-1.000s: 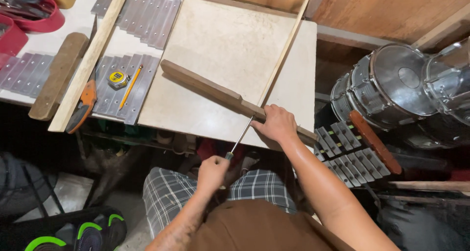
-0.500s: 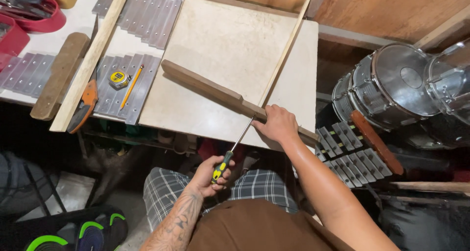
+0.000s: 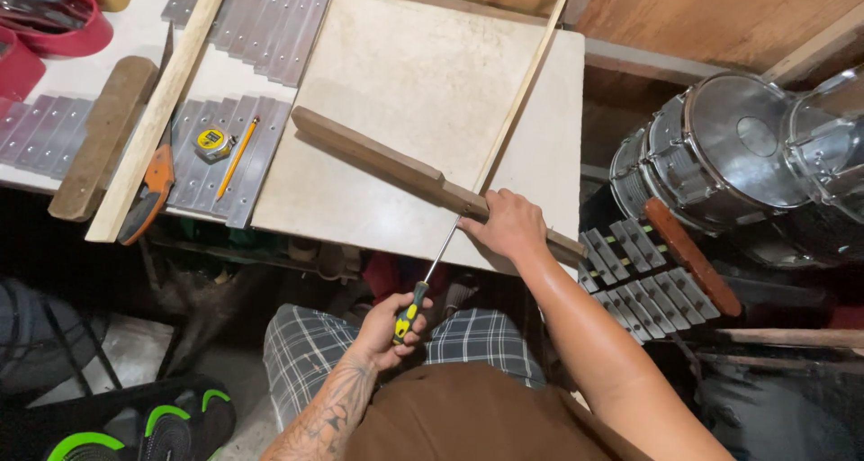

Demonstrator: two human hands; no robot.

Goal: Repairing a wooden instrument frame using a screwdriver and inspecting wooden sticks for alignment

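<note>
A long dark wooden bar (image 3: pixel 396 168), flat-faced and smooth with squared edges, lies slantwise across a pale, matte board (image 3: pixel 396 74) that serves as a work surface. The right hand (image 3: pixel 509 226) is closed over the bar's near end, fingers wrapped over the top, pinning it at the board's front edge. The left hand (image 3: pixel 389 330) is closed in a fist around the yellow-and-black handle of a screwdriver (image 3: pixel 430 276); its thin, shiny metal shaft runs up to the bar's near side, just left of the right hand. A slim, light wooden strip (image 3: pixel 526 83) lies on the board and crosses under the bar. To the left, flat grey metal bars (image 3: pixel 236 155) lie in rows, with a small yellow tape measure (image 3: pixel 212 142) and a yellow pencil (image 3: pixel 238 156) on them. An orange-handled saw (image 3: pixel 148 196) rests beside a pale wooden plank (image 3: pixel 165 101). To the right stand round, chrome-shelled drums (image 3: pixel 720 155).
</note>
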